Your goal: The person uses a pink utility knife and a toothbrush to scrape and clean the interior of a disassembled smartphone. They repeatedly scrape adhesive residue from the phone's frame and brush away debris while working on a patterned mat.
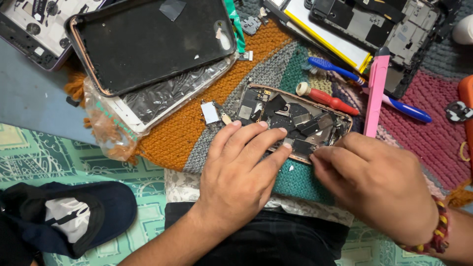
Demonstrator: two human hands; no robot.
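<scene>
Head camera is showing the left hand [236, 172] lying flat, fingers spread, pressing on the opened phone [290, 123]. The right hand [374, 182] is pinching its fingertips together at the phone's lower edge. The phone is lying on a knitted mat [197, 128], a red screwdriver [327, 101] just beyond.

A red screwdriver [327, 100] and a pink tool [376, 93] lie on an orange, grey and teal striped knitted mat [172, 138].

Screwdriver [327, 100], pink tool [376, 96] crowd far side; orange mat [170, 138] left free.
</scene>
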